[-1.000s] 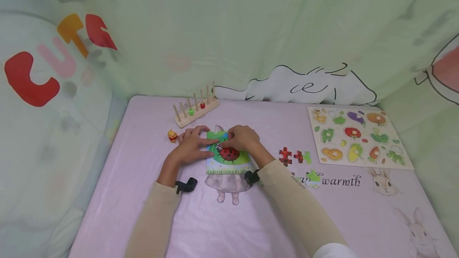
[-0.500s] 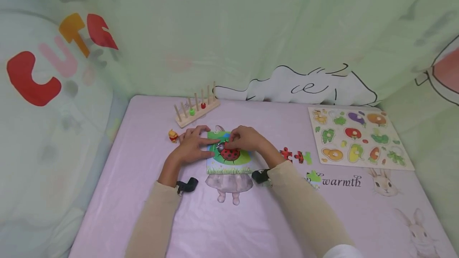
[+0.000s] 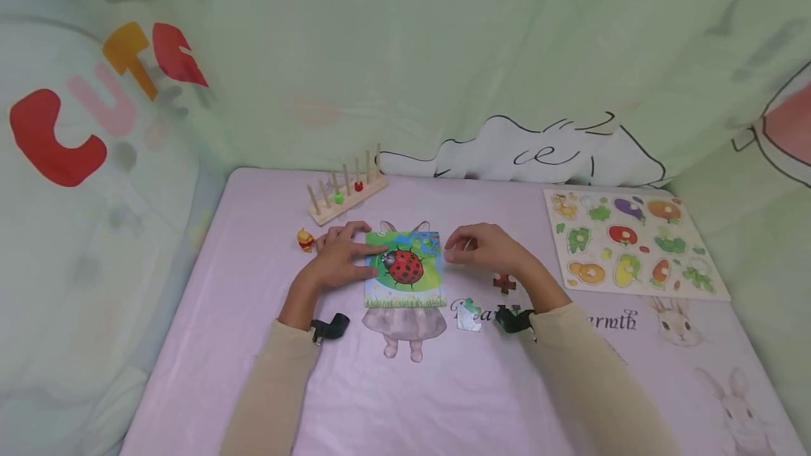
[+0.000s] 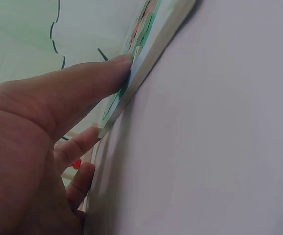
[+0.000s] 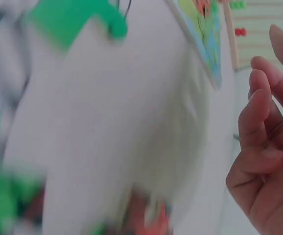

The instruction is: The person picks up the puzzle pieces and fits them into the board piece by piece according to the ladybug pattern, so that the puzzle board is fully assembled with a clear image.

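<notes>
A square ladybug jigsaw puzzle (image 3: 431, 293) lies in the middle of the table. My left hand (image 3: 338, 257) rests at its left side, thumb and fingers fairly straight; the left wrist view has the thumb pressed on the face near the edge. My right hand (image 3: 486, 248) hovers just right of the puzzle, fingers loosely bent and thumb apart, with nothing between them in the right wrist view. Loose puzzle pieces lie below it: a red one (image 3: 505, 283) and a green-and-white one (image 3: 469, 317). Others are hidden behind the right forearm.
A wooden peg rack (image 3: 348, 200) with a green and a red bead stands at the back left. Near the left hand sits a small yellow-and-red figurine (image 3: 305, 239). A wooden vegetable puzzle board (image 3: 640, 283) lies at the back right.
My right hand has left the puzzle's upper part and moved right, uncovering the picture's upper right corner. The right forearm now hides some loose pieces. The left hand stays in place.
</notes>
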Demonstrator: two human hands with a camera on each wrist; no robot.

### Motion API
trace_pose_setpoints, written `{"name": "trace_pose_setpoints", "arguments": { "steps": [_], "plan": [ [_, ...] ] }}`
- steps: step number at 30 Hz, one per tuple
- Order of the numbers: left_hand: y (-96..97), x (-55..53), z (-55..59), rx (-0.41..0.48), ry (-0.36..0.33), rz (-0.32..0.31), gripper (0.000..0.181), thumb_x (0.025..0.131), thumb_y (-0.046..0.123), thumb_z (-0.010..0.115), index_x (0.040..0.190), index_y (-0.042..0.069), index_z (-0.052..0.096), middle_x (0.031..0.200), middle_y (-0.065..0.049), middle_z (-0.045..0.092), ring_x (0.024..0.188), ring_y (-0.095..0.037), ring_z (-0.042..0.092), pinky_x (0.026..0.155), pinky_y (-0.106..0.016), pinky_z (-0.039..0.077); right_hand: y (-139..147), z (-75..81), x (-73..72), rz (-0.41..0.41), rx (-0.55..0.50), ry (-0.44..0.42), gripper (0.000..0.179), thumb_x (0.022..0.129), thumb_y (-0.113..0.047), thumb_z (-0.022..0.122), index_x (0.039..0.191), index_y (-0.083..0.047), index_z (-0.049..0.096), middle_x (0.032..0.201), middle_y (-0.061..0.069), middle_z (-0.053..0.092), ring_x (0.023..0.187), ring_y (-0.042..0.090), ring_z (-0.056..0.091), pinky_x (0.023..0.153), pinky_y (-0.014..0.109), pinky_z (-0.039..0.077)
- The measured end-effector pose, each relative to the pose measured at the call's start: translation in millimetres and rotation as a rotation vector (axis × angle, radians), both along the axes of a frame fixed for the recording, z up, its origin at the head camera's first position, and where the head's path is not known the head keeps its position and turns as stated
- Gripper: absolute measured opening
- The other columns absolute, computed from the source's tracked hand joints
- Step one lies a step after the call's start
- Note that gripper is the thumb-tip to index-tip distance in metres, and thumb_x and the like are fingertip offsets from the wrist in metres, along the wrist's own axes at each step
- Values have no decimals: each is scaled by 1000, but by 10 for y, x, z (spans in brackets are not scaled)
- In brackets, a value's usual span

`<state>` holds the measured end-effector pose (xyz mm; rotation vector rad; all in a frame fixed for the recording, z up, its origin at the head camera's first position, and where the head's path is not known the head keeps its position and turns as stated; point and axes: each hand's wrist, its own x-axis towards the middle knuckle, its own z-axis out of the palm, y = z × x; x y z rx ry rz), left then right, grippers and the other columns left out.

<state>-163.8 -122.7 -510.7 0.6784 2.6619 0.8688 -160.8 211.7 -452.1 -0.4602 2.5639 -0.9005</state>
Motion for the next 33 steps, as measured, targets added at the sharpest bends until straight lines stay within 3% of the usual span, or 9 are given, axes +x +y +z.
{"name": "trace_pose_setpoints", "arguments": {
  "steps": [5, 13, 22, 33],
  "plan": [
    [9, 0, 4, -11, 0, 4, 50, 88, 42, 77, 137, 38, 65, 156, -2, 38, 130, -38, 33, 101, -59, 21, 260, 86, 110, -54, 75, 13, 25, 91, -36, 78, 108, -18, 75, 90, -2, 67, 83, 19, 57, 71, 32, 48],
    [2, -11, -18, -26, -3, 6, 50, 88, 44, 77, 137, 39, 65, 157, -1, 37, 131, -37, 32, 102, -58, 21, 564, 66, 244, -91, 147, 12, 29, 89, -33, 80, 109, -13, 76, 88, 0, 66, 84, 19, 56, 70, 31, 47],
    [0, -16, -26, -41, 4, 2, 50, 89, 45, 76, 137, 40, 65, 157, -1, 37, 132, -37, 33, 103, -58, 22, 765, -28, 257, -161, 199, -6, 40, 82, -38, 86, 112, -14, 75, 97, 2, 68, 89, 22, 57, 72, 31, 48],
    [2, -6, 0, -37, 12, -3, 51, 88, 44, 77, 137, 39, 65, 157, -2, 37, 132, -39, 33, 102, -59, 22, 833, -98, 265, -157, 251, -21, 36, 80, -30, 88, 110, -15, 74, 96, 5, 66, 93, 24, 54, 75, 33, 45]
  ]
}}
